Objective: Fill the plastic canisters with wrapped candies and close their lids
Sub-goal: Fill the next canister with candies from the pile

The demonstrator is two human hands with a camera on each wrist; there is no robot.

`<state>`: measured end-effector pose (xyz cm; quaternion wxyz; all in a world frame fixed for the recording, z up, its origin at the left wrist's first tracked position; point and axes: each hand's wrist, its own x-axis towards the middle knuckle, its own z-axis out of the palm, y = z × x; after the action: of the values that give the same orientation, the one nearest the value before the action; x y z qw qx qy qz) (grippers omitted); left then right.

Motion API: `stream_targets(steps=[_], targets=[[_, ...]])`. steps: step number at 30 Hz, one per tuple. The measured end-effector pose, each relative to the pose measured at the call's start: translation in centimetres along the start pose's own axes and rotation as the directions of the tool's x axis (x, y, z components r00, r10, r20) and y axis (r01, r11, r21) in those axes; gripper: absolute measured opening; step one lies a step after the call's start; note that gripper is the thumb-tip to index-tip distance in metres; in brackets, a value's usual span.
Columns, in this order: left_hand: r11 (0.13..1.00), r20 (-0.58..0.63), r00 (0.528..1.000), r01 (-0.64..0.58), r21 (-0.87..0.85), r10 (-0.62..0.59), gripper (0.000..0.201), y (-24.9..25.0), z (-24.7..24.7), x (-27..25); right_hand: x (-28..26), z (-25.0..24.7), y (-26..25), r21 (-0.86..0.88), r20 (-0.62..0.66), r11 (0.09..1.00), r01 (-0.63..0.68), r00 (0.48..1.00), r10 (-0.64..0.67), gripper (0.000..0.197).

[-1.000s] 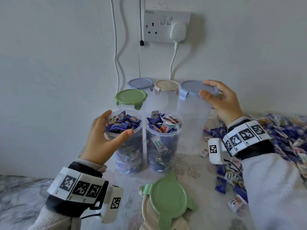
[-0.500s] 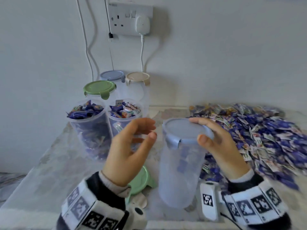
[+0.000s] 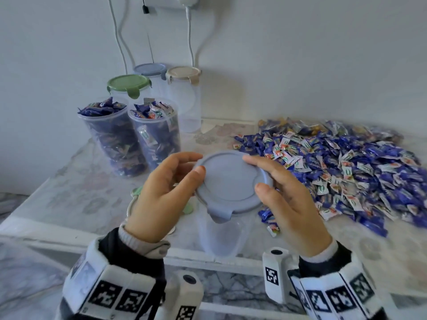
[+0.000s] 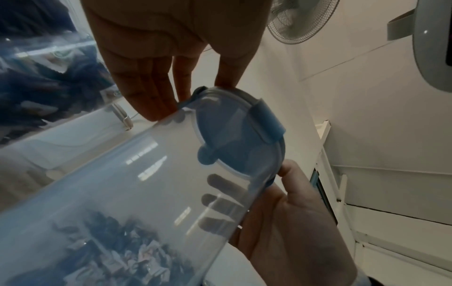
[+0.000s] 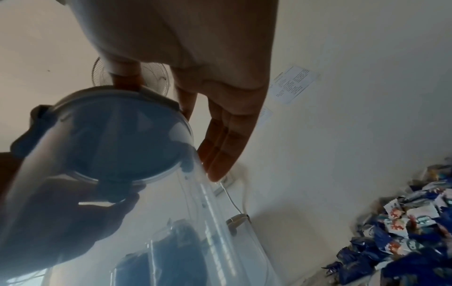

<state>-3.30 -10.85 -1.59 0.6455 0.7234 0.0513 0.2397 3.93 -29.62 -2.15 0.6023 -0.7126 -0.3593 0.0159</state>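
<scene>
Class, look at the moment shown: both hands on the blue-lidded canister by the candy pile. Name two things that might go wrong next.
1. The empty canister stands near the table's front edge; as the left hand and right hand work the blue lid, it may tip off.
2. The two filled canisters are lidless; a knock could spill candies.

empty blue-lidded canister (image 3: 221, 229) beside heaped candies (image 3: 346, 162)
</scene>
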Motion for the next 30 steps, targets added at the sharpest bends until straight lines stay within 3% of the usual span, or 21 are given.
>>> stream_targets(steps=[7,10,15,22,30], targets=[[1.0,-0.036,0.999,0.025,-0.008,-0.026,0.031,0.4,0.6,-1.3,-0.4,-0.2,-0.3,-0.058,-0.075,0.992,0.113,0.99,-0.117,0.029],[0.997,-0.017,0.997,0.074,-0.009,-0.074,0.018,0.7,1.1,-1.1,0.0,-0.4,-0.3,-0.019,-0.06,0.997,0.076,0.995,-0.077,0.026],[0.995,0.043,0.996,0.082,0.053,-0.084,0.024,1.3,1.4,-0.5,0.6,-0.7,-0.4,-0.053,-0.07,0.997,0.051,0.996,-0.055,0.028],[0.999,0.133,0.991,-0.006,0.054,-0.001,0.032,1.7,1.6,-1.0,1.1,-1.6,0.8,0.284,0.122,0.955,-0.083,0.991,0.05,0.03],[0.999,0.112,0.994,-0.026,0.043,0.021,0.029,1.7,1.8,-1.3,1.4,-1.8,1.2,0.406,0.202,0.903,-0.141,0.977,0.062,0.03]])
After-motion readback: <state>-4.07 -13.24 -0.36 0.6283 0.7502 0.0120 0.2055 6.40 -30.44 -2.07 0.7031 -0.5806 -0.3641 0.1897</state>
